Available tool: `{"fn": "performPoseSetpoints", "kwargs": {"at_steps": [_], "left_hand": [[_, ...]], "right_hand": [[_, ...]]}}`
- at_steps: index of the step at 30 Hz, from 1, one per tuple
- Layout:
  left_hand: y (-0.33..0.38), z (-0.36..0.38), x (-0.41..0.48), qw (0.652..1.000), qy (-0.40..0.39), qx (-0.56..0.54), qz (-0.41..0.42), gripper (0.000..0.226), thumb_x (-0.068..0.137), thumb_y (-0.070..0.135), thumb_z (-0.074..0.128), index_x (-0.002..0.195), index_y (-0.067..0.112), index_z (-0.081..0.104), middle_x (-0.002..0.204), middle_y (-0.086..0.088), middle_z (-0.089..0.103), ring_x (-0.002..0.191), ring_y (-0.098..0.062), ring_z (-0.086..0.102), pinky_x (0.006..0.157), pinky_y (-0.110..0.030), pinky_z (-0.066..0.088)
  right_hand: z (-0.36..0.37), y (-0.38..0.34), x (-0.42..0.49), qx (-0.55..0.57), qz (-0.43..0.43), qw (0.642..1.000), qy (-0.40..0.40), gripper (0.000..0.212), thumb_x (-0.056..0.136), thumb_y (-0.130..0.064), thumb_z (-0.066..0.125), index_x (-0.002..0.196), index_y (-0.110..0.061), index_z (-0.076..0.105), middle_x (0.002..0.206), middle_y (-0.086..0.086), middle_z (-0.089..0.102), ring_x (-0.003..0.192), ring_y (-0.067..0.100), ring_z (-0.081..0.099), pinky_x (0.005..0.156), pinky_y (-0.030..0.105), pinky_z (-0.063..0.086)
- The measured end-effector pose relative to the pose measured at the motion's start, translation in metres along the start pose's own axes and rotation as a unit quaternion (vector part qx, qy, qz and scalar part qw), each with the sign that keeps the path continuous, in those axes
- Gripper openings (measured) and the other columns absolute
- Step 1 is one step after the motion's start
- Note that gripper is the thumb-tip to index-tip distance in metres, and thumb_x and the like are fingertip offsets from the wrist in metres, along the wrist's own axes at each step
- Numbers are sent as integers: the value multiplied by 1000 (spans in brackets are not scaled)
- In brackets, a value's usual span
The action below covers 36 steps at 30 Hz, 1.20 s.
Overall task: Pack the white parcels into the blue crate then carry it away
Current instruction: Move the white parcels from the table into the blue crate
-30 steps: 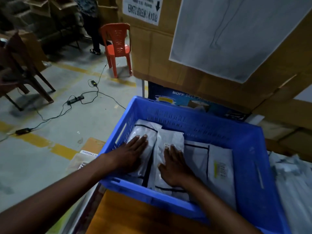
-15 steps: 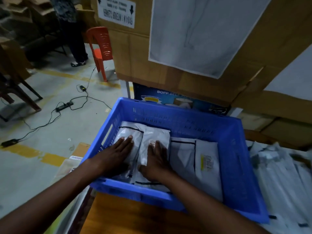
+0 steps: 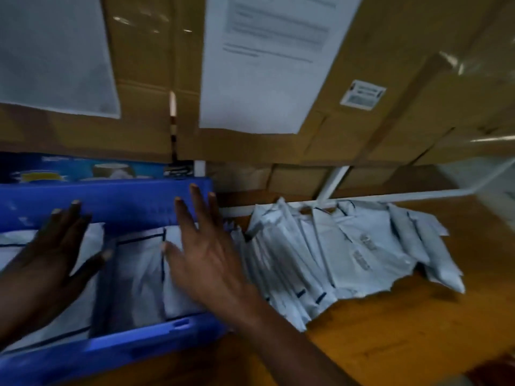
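A single head-worn camera looks forward and down, close over the bench [image 3: 404, 335]. The crate [image 3: 111, 200] sits at lower left, loose parcels [image 3: 348, 246] right of centre, and stacked cartons [image 3: 362, 135] fill the top. The frame is blurred.

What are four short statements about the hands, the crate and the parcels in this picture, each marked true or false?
1. The left hand and the right hand are both open, with fingers spread. True.
2. A pile of white parcels lies on the wooden table, to the right of the blue crate. True.
3. The blue crate is empty. False: packed parcels lie in it.
4. The right hand grips a parcel. False: it holds nothing.
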<state>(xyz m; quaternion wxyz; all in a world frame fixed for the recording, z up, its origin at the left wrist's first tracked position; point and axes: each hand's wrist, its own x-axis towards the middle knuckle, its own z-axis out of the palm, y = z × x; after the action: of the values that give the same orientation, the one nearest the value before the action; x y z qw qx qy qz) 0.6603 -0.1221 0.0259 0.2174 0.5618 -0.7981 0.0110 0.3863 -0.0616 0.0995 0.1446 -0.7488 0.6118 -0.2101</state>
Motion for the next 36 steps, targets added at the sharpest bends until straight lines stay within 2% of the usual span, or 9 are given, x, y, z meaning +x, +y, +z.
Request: {"fn": "performPoseSetpoints", "kwargs": {"at_steps": [3, 11, 15, 19, 21, 24, 30, 32, 36], "left_hand": [[100, 0, 21, 999, -27, -43, 2, 71, 98, 46, 48, 154, 7, 28, 165, 12, -3, 152, -12, -2, 121, -44, 17], [350, 64, 63, 985, -136, -108, 0, 81, 93, 65, 18, 158, 15, 21, 167, -2, 4, 153, -23, 9, 119, -39, 20], [444, 123, 77, 984, -149, -96, 18, 76, 96, 56, 21, 156, 9, 25, 165, -12, 16, 150, -29, 22, 119, -42, 25], [513, 193, 83, 974, -217, -58, 10, 68, 103, 48, 28, 159, 21, 0, 165, 0, -15, 152, -20, -14, 122, -53, 9], [534, 224, 80, 973, -226, -50, 11, 73, 101, 54, 29, 159, 22, -2, 165, 0, -15, 152, -23, -16, 120, -58, 0], [542, 261, 70, 977, -209, -26, 33, 80, 96, 57, 38, 159, 12, 16, 167, -11, 7, 153, -33, 7, 113, -65, 7], [532, 281, 54, 979, -205, 16, -10, 78, 98, 61, 30, 159, 14, 14, 167, -7, 5, 153, -31, 5, 113, -72, 3], [529, 279, 51, 981, -193, 6, -20, 72, 100, 55, 26, 159, 14, 16, 167, -7, 6, 153, -30, 8, 113, -72, 3], [522, 278, 46, 985, -171, -19, -22, 67, 100, 42, 32, 159, 16, 14, 168, -5, 2, 154, -26, 5, 115, -66, 11]], "right_hand": [[-34, 70, -23, -6, 10, 998, 66, 66, 102, -42, 46, 159, -20, 21, 169, -1, -4, 155, 23, -9, 122, 53, 20], [-95, 287, -72, -84, 42, 992, 80, 61, 98, -32, 50, 154, -15, 34, 166, 10, 20, 154, 31, 13, 120, 49, 28], [-117, 381, -92, -115, 89, 989, -14, 61, 102, -39, 42, 158, -25, 22, 169, -5, -1, 155, 19, -8, 123, 50, 19], [-123, 456, -108, -127, 122, 980, -97, 63, 102, -55, 24, 160, -35, 9, 163, -16, -21, 149, 11, -25, 125, 50, 5], [-119, 485, -114, -142, 139, 973, -121, 76, 91, -68, 6, 160, -35, 7, 163, -15, -22, 149, 13, -27, 124, 51, -1], [-105, 515, -125, -149, 157, 967, -138, 89, 82, -82, -6, 159, -39, 2, 165, -14, -18, 150, 17, -25, 123, 56, -3], [-84, 512, -140, -153, 142, 971, -115, 69, 99, -70, 10, 157, -39, -12, 164, -14, -25, 149, 12, -29, 122, 48, -16], [-72, 508, -144, -162, 137, 973, -88, 68, 101, -67, 13, 159, -37, -5, 166, -11, -17, 150, 11, -25, 120, 47, -21], [-52, 501, -152, -164, 128, 977, -48, 64, 104, -58, 10, 160, -27, 16, 168, -3, 8, 156, 19, -2, 123, 54, -7]]}}
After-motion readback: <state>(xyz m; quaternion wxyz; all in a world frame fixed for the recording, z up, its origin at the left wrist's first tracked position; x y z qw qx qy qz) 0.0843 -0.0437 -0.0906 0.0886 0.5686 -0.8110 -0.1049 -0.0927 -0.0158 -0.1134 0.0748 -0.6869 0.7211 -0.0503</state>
